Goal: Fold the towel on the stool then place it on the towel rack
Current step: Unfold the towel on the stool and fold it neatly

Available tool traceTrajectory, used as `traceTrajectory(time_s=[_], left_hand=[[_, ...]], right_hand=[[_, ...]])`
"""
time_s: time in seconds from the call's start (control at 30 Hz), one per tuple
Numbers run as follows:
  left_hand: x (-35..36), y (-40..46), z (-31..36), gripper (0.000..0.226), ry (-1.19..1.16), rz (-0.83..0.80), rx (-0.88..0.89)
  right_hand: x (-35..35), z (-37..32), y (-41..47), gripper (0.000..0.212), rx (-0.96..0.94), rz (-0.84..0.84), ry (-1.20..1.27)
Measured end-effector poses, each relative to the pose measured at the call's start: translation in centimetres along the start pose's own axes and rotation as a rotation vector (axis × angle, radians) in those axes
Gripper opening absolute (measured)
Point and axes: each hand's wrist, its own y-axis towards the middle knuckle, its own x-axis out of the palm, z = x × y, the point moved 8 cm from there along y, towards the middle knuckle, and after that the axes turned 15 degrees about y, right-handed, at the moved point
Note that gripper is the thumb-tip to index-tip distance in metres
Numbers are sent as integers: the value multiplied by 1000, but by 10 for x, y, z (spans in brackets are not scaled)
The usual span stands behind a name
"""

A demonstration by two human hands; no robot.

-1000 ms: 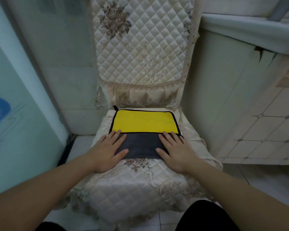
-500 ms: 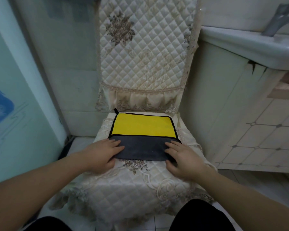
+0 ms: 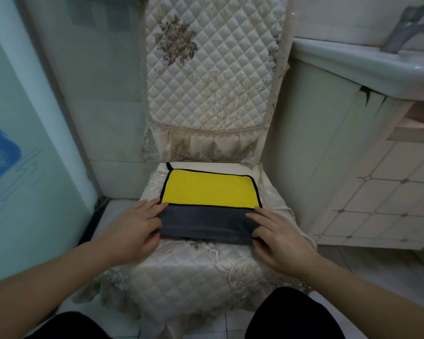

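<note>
Head view: towel [image 3: 207, 192] sits mid-frame on the quilted stool [image 3: 194, 267], yellow side up with a grey flap folded over its near edge. Left hand [image 3: 132, 228] and right hand [image 3: 279, 241] each pinch an end of that grey flap, fingers curled round it. Sink [image 3: 367, 67] upper right

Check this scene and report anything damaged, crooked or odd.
The cabinet panel under the sink has a dark jagged break near its top edge. The towel lies slightly skewed on the seat, with a loop sticking out at its far left corner.
</note>
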Motion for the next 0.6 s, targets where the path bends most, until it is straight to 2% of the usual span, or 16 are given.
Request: traceTrajectory(time_s=[0.17,0.3,0.47,0.6], left_hand=[[-16,-32,7,15,-176,101,71],[-33,-31,-1,15,-252,158,58],[-53,9,-31,29,-294,185,-90],[-52,41,-51,12,-302,135,-199]], right_hand=[[-18,-18,-30,8,-91,-14,81],[-40,-15,-22,13,-108,48,99],[-66,1,19,13,-47,152,65],[-75,22,53,8,63,189,17]])
